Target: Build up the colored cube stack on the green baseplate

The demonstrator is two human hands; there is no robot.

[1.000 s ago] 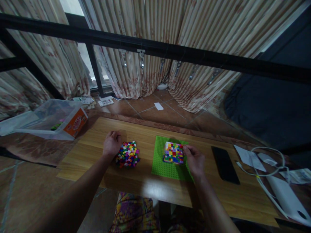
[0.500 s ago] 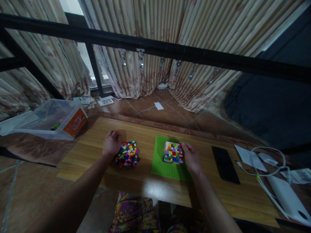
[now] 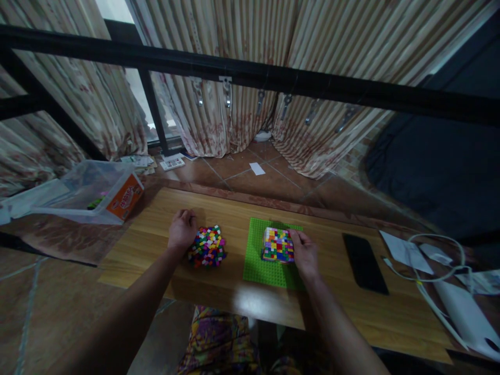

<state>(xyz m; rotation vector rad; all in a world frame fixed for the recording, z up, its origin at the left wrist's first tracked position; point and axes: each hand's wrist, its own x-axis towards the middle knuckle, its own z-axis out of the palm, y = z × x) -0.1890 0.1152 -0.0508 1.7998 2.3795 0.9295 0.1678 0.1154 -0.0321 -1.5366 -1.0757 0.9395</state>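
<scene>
A block of many-coloured toy bricks stands on a green studded baseplate. At the block's right side is my right hand, its fingers bent against the upper right edge; its fingertips are partly hidden. Left of the baseplate lies a loose pile of small coloured bricks on the wooden table. My left hand rests at the pile's upper left edge with fingers curled in. Whether a small brick is between those fingers cannot be made out.
A black phone lies right of the baseplate on the table. Farther right are white cables, papers and a white device. A clear plastic box with an orange label stands beyond the table's left end. A dark rail crosses ahead.
The view has shifted slightly. Both hands stay in nearly the same places, and the block and the pile look unchanged.
</scene>
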